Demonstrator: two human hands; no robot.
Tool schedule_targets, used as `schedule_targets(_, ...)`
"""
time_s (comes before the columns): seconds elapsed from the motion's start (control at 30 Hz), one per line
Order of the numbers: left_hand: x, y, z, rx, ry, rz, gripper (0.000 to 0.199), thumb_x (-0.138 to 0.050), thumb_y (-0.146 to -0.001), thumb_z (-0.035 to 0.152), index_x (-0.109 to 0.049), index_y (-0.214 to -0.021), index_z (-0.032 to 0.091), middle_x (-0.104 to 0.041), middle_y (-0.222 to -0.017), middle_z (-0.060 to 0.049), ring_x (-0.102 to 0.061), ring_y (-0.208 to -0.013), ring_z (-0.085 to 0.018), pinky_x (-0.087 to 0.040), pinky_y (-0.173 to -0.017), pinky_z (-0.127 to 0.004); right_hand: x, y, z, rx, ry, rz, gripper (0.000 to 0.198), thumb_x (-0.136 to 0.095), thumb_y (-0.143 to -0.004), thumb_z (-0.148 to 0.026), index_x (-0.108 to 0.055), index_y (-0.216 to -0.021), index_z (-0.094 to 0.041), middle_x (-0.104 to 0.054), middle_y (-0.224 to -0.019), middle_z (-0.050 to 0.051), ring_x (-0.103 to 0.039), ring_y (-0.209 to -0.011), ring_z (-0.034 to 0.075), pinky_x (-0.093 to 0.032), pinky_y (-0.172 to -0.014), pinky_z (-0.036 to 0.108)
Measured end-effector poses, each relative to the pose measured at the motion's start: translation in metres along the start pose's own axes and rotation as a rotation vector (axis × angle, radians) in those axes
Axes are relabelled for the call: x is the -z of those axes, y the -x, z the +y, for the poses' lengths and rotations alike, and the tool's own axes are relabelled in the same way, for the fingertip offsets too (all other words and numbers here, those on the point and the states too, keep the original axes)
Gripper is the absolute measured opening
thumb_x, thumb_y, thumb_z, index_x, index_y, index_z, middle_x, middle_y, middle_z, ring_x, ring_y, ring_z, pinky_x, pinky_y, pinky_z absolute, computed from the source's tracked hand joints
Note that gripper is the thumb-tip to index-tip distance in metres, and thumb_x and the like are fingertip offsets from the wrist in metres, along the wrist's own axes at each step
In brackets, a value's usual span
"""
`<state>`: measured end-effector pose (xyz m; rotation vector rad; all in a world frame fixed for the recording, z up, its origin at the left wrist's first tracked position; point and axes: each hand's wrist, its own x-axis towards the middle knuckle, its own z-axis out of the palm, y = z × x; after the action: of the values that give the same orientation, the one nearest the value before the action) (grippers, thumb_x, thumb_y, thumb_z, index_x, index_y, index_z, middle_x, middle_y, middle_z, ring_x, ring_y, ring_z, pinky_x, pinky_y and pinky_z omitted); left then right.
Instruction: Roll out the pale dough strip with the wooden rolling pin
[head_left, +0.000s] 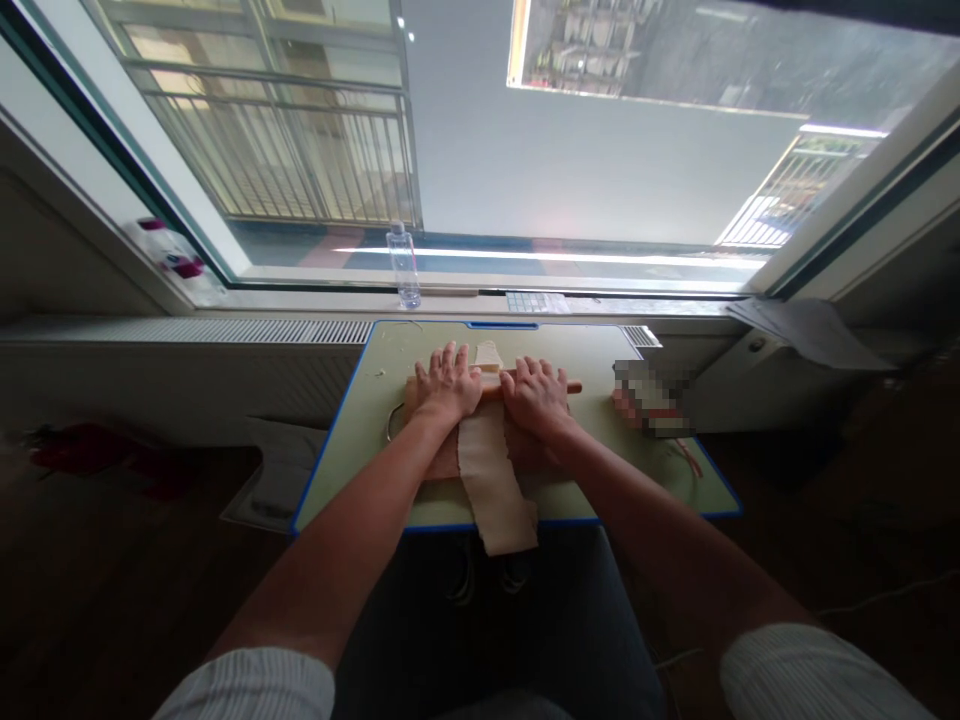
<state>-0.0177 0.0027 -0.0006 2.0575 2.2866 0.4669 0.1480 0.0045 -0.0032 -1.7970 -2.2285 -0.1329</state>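
Observation:
A wooden rolling pin (574,387) lies crosswise over a long, pale strip of what looks like dough (486,455). My left hand (448,385) rests on the pin's left part, palm down with fingers stretched forward. On its right part lies my right hand (537,393), also flat with the fingers apart. The thumbs come close to each other above the strip. Beneath is a brown wooden board (444,465) with a metal handle at its left side. The strip's near end hangs past the table's front edge; its far end shows beyond the pin.
The green table (345,460) has a blue rim. At its right lies a pixelated item (651,398). A clear bottle (404,265) stands on the windowsill, with another bottle (172,250) in the left corner. Papers (814,335) lie at right. A radiator (187,380) runs behind.

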Motion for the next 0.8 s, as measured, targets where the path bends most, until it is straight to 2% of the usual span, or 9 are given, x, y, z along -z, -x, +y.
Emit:
schedule_targets(0.17,0.004,0.033,0.004,-0.034,-0.001,0.006,0.064,-0.031,-0.105,0.045,-0.056,-0.158,0.019,-0.047,-0.17,-0.012,-0.04,-0.157,-0.035,-0.025,-0.131,-0.065,0.005,0.033,0.001,0.001,-0.016,0.018,0.064,-0.029,-0.113,-0.051,-0.056,-0.152,-0.007,-0.057,-0.158,0.022,-0.043,-0.149,0.037,-0.023,-0.125,0.056)
schedule_targets(0.27,0.007,0.049,0.005,-0.054,0.004,0.021,0.065,-0.033,-0.105,0.045,-0.055,-0.159,0.017,-0.048,-0.169,-0.015,-0.042,-0.156,-0.035,-0.025,-0.131,-0.064,0.006,0.048,0.002,0.005,-0.031,0.015,0.067,-0.03,-0.113,-0.049,-0.05,-0.157,-0.003,-0.051,-0.163,0.024,-0.037,-0.155,0.037,-0.018,-0.128,0.058)
schedule_targets(0.43,0.008,0.062,0.006,-0.071,-0.001,0.034,0.066,-0.032,-0.105,0.045,-0.051,-0.161,0.016,-0.048,-0.168,-0.016,-0.042,-0.157,-0.034,-0.024,-0.132,-0.064,0.009,0.059,0.004,0.016,-0.04,-0.014,0.067,-0.032,-0.113,-0.049,-0.051,-0.157,-0.003,-0.047,-0.166,0.025,-0.034,-0.158,0.037,-0.017,-0.129,0.058)
schedule_targets(0.6,0.011,0.052,0.007,-0.053,-0.011,0.015,0.063,-0.034,-0.105,0.045,-0.052,-0.161,0.022,-0.047,-0.17,-0.012,-0.041,-0.157,-0.032,-0.024,-0.132,-0.061,0.01,0.048,0.003,0.01,-0.037,-0.025,0.067,-0.031,-0.113,-0.052,-0.054,-0.154,-0.005,-0.049,-0.165,0.023,-0.036,-0.157,0.036,-0.019,-0.128,0.057)
schedule_targets(0.8,0.007,0.019,0.005,-0.02,-0.006,-0.009,0.06,-0.034,-0.105,0.047,-0.053,-0.159,0.029,-0.047,-0.17,-0.009,-0.041,-0.156,-0.031,-0.025,-0.131,-0.061,0.008,0.018,0.002,-0.006,-0.012,-0.039,0.065,-0.03,-0.113,-0.057,-0.057,-0.151,-0.012,-0.054,-0.161,0.02,-0.043,-0.149,0.034,-0.026,-0.124,0.05)
